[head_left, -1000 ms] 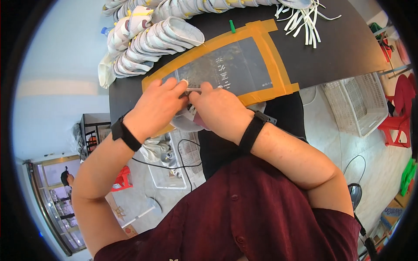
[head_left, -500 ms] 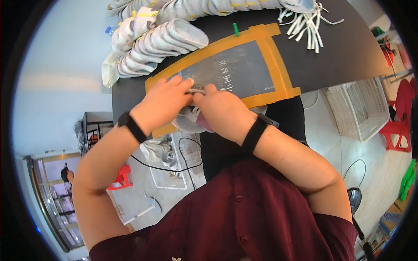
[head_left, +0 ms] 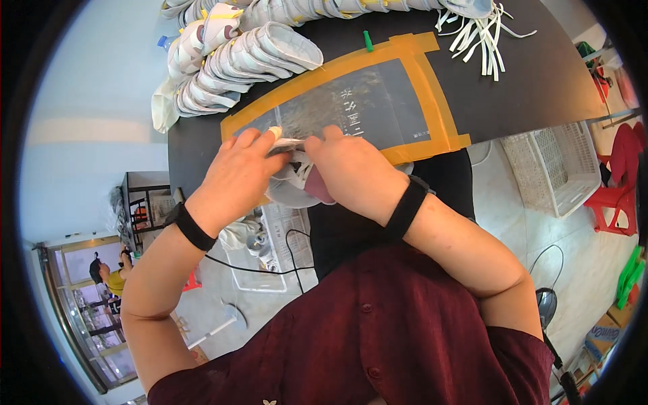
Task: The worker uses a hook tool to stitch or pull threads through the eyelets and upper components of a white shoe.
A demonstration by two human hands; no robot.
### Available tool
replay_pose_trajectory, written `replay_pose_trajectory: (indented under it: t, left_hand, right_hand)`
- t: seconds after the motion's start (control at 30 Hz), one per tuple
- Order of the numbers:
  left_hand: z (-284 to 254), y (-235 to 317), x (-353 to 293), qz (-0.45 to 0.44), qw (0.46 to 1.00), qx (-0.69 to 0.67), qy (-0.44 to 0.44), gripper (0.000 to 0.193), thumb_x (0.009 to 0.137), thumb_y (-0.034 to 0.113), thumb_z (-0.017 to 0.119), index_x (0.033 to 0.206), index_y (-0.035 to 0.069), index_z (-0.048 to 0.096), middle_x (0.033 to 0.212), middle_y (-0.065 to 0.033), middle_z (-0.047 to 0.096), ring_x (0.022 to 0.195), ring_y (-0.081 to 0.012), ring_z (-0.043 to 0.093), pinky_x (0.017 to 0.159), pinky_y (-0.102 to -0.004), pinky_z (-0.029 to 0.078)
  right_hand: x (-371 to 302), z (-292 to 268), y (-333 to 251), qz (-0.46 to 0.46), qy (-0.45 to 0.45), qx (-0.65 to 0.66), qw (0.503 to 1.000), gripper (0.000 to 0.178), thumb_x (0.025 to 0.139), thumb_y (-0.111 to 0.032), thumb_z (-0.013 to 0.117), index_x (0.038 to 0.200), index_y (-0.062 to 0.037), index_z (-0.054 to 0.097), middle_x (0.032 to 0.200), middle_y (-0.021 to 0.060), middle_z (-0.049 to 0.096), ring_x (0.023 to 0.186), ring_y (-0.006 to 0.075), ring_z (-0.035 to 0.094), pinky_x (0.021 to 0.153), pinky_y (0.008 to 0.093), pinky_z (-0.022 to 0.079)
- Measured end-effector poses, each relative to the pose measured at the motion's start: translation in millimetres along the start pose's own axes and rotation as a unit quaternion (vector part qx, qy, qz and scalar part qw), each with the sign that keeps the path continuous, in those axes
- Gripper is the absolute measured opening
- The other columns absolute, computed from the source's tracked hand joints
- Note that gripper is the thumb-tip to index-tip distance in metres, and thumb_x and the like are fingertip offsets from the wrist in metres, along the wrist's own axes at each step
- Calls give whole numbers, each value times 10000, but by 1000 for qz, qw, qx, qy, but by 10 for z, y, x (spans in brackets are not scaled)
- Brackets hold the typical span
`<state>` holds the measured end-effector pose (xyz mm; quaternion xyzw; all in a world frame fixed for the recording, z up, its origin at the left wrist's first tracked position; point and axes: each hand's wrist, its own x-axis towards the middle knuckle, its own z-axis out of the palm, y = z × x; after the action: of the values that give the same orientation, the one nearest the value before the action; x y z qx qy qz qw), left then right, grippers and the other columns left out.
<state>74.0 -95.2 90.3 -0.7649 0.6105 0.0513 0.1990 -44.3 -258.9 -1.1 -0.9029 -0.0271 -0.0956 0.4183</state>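
Observation:
A white and grey shoe upper [head_left: 290, 194] with a mauve patch and white laces is at the table's near edge, partly hidden by my hands. My left hand [head_left: 236, 165] is closed on its left side, with a pale yellow tip on one finger. On the other side my right hand [head_left: 358, 170] grips the upper by the mauve patch, its fingers bent. A pale strip or edge of the upper spans the gap between my fingertips. Beneath and beyond them lies a clear sheet [head_left: 398, 101] edged with yellow tape [head_left: 432, 88] on the dark table [head_left: 526, 88].
Rows of nested shoe uppers [head_left: 243, 64] line the far left of the table. Loose white laces [head_left: 486, 47] hang from one at the far right. A green clip [head_left: 368, 40] stands by the tape. White crates [head_left: 550, 172] and a red stool [head_left: 611, 202] are on the floor.
My hands have moved a little apart, the left one going left and showing more of the laces. A person in the background at far left has come further into view.

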Motion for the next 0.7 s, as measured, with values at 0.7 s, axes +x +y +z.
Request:
replay_pose_trajectory:
  t: [0.7]
  left_hand:
    - [153,149,-127,-29,997,63,22,385,857,107,568,1229,172,646,1341,-138,485,1132,-317,515,964,-529,399]
  right_hand:
    - [306,-32,-115,-62,-17,-80,995,171,736,-85,692,898,-28,691,928,173,634,838,333,672,718,428,543]
